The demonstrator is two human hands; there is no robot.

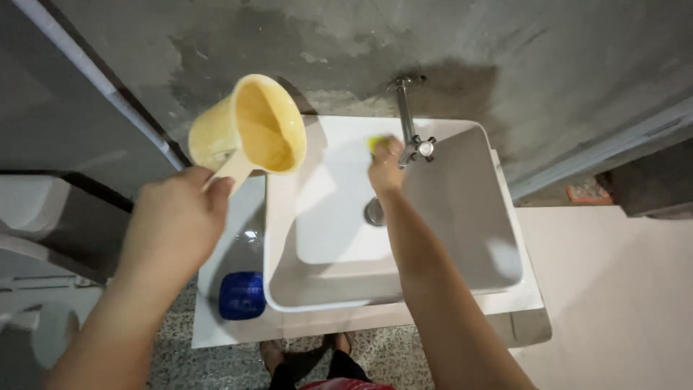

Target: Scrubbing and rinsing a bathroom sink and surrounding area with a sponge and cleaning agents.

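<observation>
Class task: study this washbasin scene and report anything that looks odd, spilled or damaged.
The concrete wall behind the tap shows dark wet-looking patches. Otherwise nothing stands out: the white basin looks intact, and the yellow scoop is tilted but empty.

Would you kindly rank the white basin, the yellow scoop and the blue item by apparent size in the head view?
1. white basin, clearly largest.
2. yellow scoop; held nearer the camera, so it may look oversized.
3. blue item, smallest.

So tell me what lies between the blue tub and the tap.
In the head view, only the white sink lies between the blue tub and the tap.
</observation>
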